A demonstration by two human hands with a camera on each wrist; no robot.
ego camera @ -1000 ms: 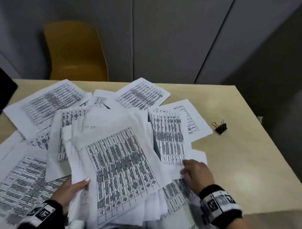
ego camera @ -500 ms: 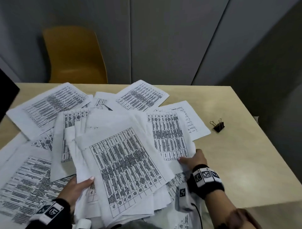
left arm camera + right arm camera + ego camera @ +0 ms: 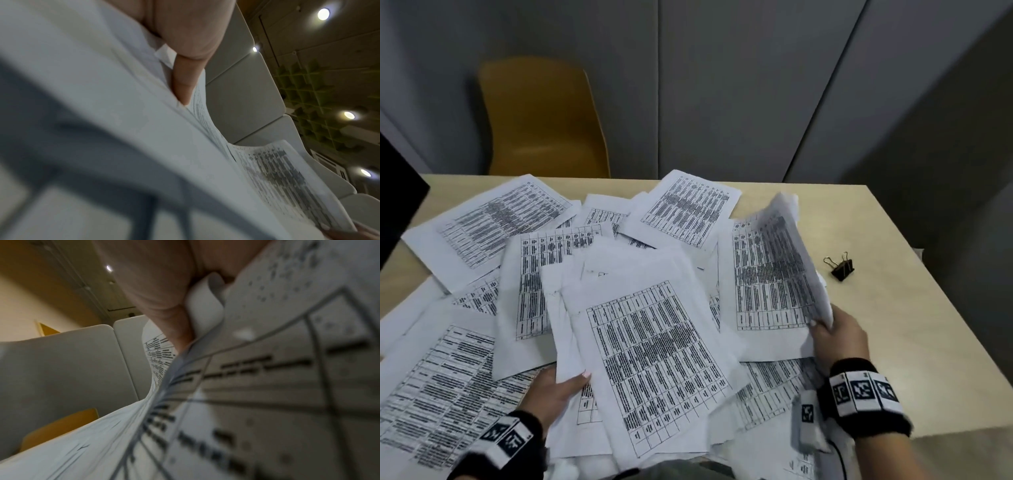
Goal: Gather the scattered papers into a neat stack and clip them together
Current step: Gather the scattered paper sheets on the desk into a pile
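Papers [image 3: 654, 346] printed with dense tables are lying scattered and overlapping across the left and middle of a pale wooden tabletop [image 3: 914, 342]. The left hand [image 3: 551, 394] is gripping the near-left edge of a rough, fanned bundle [image 3: 640, 308] of sheets in front of the person, thumb on top, the fingers underneath hidden. The right hand [image 3: 839, 337] is pinching the near corner of a single sheet [image 3: 794, 260] and lifting it, so that the sheet is curling upright above the sheets lying below it; the right wrist view is showing the thumb pressing on that curled corner.

The gathering appears partly done. Some sheets are already overlapping in the bundle, but their edges are not squared. Several more are lying loose toward the far edge and the left side of the tabletop, some partly under the bundle. A black binder clip [image 3: 840, 266] is sitting unused on bare tabletop, to the right of the lifted sheet and apart from the papers. Collecting the remaining sheets, squaring the stack and clipping it all seem left to do. A yellow chair [image 3: 541, 116] is standing beyond the far edge.
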